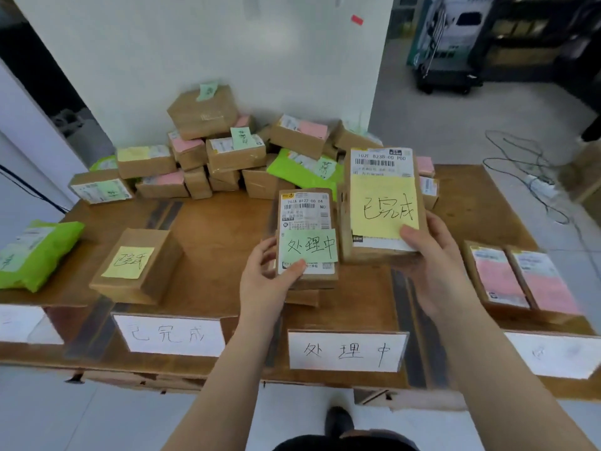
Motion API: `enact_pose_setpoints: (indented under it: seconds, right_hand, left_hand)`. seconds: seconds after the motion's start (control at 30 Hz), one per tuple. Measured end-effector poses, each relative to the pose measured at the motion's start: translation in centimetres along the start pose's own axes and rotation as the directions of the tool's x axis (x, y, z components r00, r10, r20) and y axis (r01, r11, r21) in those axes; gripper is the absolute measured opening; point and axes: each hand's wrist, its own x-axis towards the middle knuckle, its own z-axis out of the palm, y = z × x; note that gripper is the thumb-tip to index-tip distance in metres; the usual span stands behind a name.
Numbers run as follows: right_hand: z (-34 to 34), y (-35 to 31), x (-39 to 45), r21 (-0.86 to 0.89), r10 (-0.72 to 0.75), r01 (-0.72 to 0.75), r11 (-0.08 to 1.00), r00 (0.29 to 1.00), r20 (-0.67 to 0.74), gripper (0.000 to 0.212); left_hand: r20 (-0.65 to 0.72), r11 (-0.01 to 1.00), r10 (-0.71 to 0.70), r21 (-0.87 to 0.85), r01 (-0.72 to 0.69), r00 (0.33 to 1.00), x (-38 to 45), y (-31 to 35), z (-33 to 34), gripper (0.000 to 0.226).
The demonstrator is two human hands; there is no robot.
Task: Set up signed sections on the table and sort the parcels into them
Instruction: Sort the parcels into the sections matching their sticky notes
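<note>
My left hand (265, 281) grips a small cardboard parcel with a green note (307, 234), held above the middle of the table. My right hand (432, 265) grips a larger parcel with a yellow note (382, 203) just to the right of it. White paper signs stand along the table's front edge: a left sign (172, 335), a middle sign (346, 351), a right sign (553, 353) and a far-left sign (22, 323). Behind the left sign sits a box with a yellow note (136, 265). Two pink-noted boxes (523, 281) lie at the right.
A pile of unsorted parcels (227, 151) with pink, green and yellow notes fills the back of the wooden table (211, 229) against the white wall. A green bag (35, 252) lies at the far left. Cables (527, 170) trail on the floor to the right.
</note>
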Motion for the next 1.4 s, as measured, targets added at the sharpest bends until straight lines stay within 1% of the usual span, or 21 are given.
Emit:
enact_pose_setpoints:
  seconds: [0.03,0.07,0.13,0.17,0.3,0.4,0.5,0.57,0.73,0.83,0.9,0.97,1.0,1.07,1.1,1.13,1.17,1.23,1.27,1.33,1.4]
  right_hand:
    - [-0.8,-0.5,0.7,0.009,-0.009,0.009,1.000,1.000,-0.016,0.050]
    - [-1.5,-1.0,1.3,0.012,-0.017,0.017,1.000,0.999,-0.035,0.047]
    - [-2.9,-1.5,2.5,0.022,-0.021,0.022,1.000,0.997,-0.074,0.034]
    - [-3.7,-1.6,3.0,0.024,-0.015,0.017,1.000,0.996,-0.091,0.032]
    - [-6.4,-2.0,4.5,0.003,0.023,-0.023,1.000,0.990,-0.136,0.034]
    - [-7.9,-2.3,5.4,0.015,0.028,-0.026,1.000,0.988,-0.152,0.034]
    - [-8.8,-2.5,5.9,0.020,0.033,-0.031,0.999,0.989,-0.141,0.036]
    - [-9.1,-2.5,6.1,0.012,0.041,-0.040,0.999,0.991,-0.124,0.037]
    - [-9.6,-2.3,6.3,0.030,0.052,-0.050,0.998,0.995,-0.087,0.036]
    - [-9.8,-2.1,6.5,0.042,0.066,-0.063,0.997,0.996,-0.058,0.039]
    - [-9.7,-1.8,6.5,0.034,0.071,-0.070,0.997,0.997,-0.043,0.039]
    - [-9.6,-1.5,6.6,0.023,0.077,-0.076,0.997,0.996,-0.034,0.037]
    - [-9.5,-1.4,6.7,0.020,0.077,-0.076,0.997,0.997,-0.028,0.037]
    - [-9.4,-1.4,6.8,0.023,0.078,-0.078,0.997,0.997,-0.016,0.041]
    - [-9.3,-1.4,6.9,0.027,0.079,-0.079,0.997,0.997,-0.012,0.044]
    - [-9.2,-1.4,6.9,0.028,0.081,-0.080,0.996,0.997,-0.010,0.047]
    - [-9.1,-1.4,7.0,0.026,0.083,-0.083,0.996,0.997,-0.009,0.049]
    - [-9.0,-1.3,7.0,0.015,0.087,-0.086,0.996,0.996,-0.008,0.053]
    - [-9.0,-1.2,7.1,0.006,0.087,-0.087,0.996,0.996,-0.009,0.051]
    - [-8.9,-1.0,7.1,-0.005,0.092,-0.093,0.996,0.996,-0.016,0.044]
    - [-8.7,-0.7,7.1,-0.002,0.106,-0.106,0.994,0.994,-0.017,0.045]
  left_hand:
    - [0.014,1.000,-0.017,-0.009,0.017,1.000,0.5,-0.1,1.4,0.046]
    - [0.026,1.000,-0.030,-0.004,0.030,0.999,0.9,-0.3,2.8,0.046]
    - [0.048,0.998,-0.043,0.037,0.041,0.998,1.6,-0.8,5.2,0.045]
    - [0.058,0.997,-0.052,0.062,0.049,0.997,1.9,-1.2,6.3,0.045]
    - [0.071,0.987,-0.121,0.116,0.113,0.990,2.6,-2.9,9.3,0.051]
    - [0.069,0.976,-0.156,0.166,0.143,0.985,2.9,-4.3,10.7,0.049]
    - [0.064,0.961,-0.183,0.221,0.165,0.981,2.9,-5.3,12.0,0.051]
    - [0.070,0.947,-0.222,0.255,0.198,0.973,3.0,-5.9,12.8,0.055]
    - [0.052,0.908,-0.316,0.307,0.286,0.947,3.4,-7.3,13.8,0.056]
    - [0.031,0.885,-0.331,0.358,0.299,0.943,3.9,-8.0,13.8,0.060]
    - [0.034,0.852,-0.340,0.435,0.292,0.940,4.3,-8.4,13.7,0.060]
    - [0.051,0.809,-0.326,0.532,0.251,0.944,4.2,-8.8,13.7,0.057]
    - [0.057,0.784,-0.288,0.587,0.201,0.956,4.1,-8.9,13.8,0.057]
    - [0.094,0.695,-0.140,0.719,0.030,0.986,3.5,-8.9,14.0,0.062]
    - [0.156,0.613,-0.055,0.785,-0.090,0.986,3.2,-8.7,14.2,0.065]
    - [0.246,0.507,0.003,0.835,-0.213,0.969,3.1,-8.6,14.4,0.065]
    - [0.343,0.396,0.016,0.860,-0.321,0.939,3.1,-8.5,14.6,0.065]
    - [0.484,0.222,-0.066,0.860,-0.460,0.872,3.6,-8.6,15.0,0.062]
    - [0.520,0.171,-0.118,0.850,-0.498,0.846,3.9,-8.7,15.2,0.062]
    - [0.543,0.137,-0.173,0.839,-0.526,0.822,4.2,-9.0,15.2,0.060]
    - [0.527,0.153,-0.171,0.849,-0.506,0.832,4.3,-9.2,15.1,0.060]
